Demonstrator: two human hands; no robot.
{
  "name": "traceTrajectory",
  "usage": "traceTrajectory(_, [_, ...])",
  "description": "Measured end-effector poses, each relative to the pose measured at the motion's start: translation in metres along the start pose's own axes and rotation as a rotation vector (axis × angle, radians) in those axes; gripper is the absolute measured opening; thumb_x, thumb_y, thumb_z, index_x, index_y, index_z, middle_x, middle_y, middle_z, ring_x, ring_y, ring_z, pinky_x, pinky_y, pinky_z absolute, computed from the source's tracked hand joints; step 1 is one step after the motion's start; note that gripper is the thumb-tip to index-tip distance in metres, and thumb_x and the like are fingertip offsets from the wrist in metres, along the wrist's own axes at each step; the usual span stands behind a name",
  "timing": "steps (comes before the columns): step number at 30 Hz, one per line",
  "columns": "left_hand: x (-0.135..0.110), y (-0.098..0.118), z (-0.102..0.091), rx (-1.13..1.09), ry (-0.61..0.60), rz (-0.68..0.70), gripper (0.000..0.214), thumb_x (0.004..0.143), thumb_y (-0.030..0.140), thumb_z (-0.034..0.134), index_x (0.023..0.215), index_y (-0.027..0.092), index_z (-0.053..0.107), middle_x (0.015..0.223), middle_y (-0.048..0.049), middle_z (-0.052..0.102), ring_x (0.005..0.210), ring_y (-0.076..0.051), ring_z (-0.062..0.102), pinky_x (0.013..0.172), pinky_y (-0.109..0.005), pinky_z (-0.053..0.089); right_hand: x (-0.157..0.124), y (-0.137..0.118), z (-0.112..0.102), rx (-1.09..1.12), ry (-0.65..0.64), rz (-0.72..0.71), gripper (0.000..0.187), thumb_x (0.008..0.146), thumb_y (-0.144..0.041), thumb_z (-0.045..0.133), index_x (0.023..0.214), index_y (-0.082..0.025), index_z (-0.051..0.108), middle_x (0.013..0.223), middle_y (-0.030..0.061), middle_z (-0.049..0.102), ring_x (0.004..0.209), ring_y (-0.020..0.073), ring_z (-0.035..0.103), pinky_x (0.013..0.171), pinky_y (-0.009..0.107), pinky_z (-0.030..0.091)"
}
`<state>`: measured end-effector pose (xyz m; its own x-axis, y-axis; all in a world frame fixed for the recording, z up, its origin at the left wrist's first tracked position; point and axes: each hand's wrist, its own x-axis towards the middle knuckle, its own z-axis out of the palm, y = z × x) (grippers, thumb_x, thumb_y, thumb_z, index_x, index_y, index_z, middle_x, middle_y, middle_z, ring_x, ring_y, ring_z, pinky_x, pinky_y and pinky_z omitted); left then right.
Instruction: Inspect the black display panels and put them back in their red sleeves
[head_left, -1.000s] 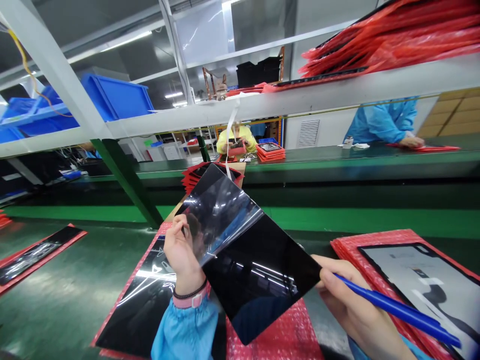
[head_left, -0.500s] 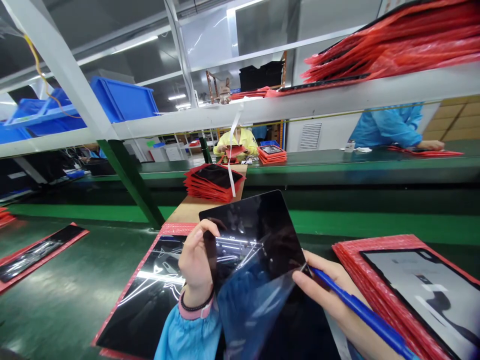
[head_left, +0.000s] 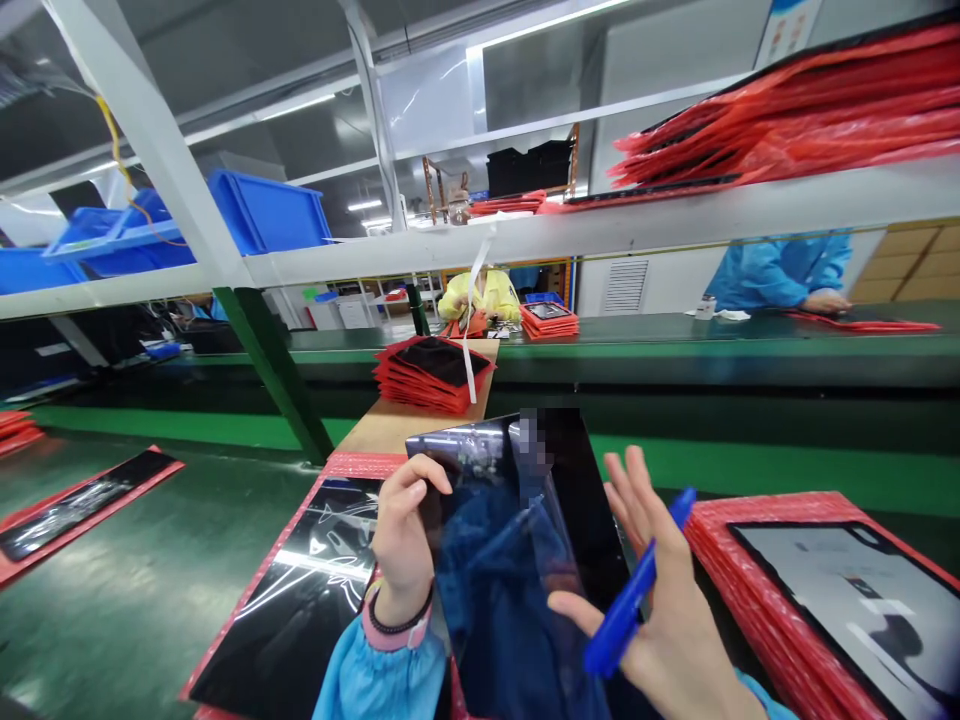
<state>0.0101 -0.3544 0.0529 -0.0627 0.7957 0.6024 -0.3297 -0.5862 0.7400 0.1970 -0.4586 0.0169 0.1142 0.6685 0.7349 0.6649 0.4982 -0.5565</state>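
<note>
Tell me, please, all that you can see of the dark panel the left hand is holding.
The dark panel is thin, flat and glossy, glass-like, with straight edges and blue reflections. Clear film seems to cover its left part, leaving a darker strip at right. Tilted, it lies between the left hand's grip, which holds its upper left edge, and the right hand's grip, whose thumb is over its front; contact is unclear. A pixelated patch hides some of its top.
</note>
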Motion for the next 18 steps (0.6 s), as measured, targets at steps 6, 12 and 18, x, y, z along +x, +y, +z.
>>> traceTrajectory(6, [-0.004, -0.006, -0.004, 0.092, -0.058, 0.168, 0.018, 0.067, 0.020, 0.053, 0.054, 0.018, 0.065, 0.052, 0.0000, 0.059, 0.049, -0.012, 0.050, 0.049, -0.025, 0.035, 0.005, -0.003, -0.008, -0.106, -0.104, -0.358, 0.072, 0.075, -0.014, 0.070, 0.138, -0.018, 0.034, 0.147, 0.0135, 0.040, 0.143, 0.0375, 0.007, 0.105, 0.070, 0.019])
traceTrajectory(12, [-0.012, -0.008, -0.004, 0.132, -0.080, 0.265, 0.021, 0.068, 0.016, 0.051, 0.054, 0.019, 0.067, 0.047, 0.0003, 0.061, 0.037, -0.010, 0.043, 0.037, -0.022, 0.029, 0.003, -0.003, -0.009, -0.025, 0.050, -0.416, 0.056, 0.073, 0.004, 0.060, 0.122, -0.021, 0.048, 0.122, 0.0092, 0.065, 0.138, 0.0334, 0.031, 0.106, 0.067, 0.029])
traceTrajectory(18, [-0.022, -0.009, -0.004, 0.156, -0.194, 0.340, 0.023, 0.076, 0.017, 0.053, 0.057, 0.019, 0.066, 0.048, 0.0010, 0.062, 0.039, -0.009, 0.050, 0.038, -0.019, 0.036, -0.002, 0.020, -0.018, 0.012, 0.160, -0.503, 0.048, 0.070, 0.010, 0.052, 0.106, -0.022, 0.052, 0.102, 0.0017, 0.074, 0.129, 0.0233, 0.045, 0.106, 0.056, 0.038])
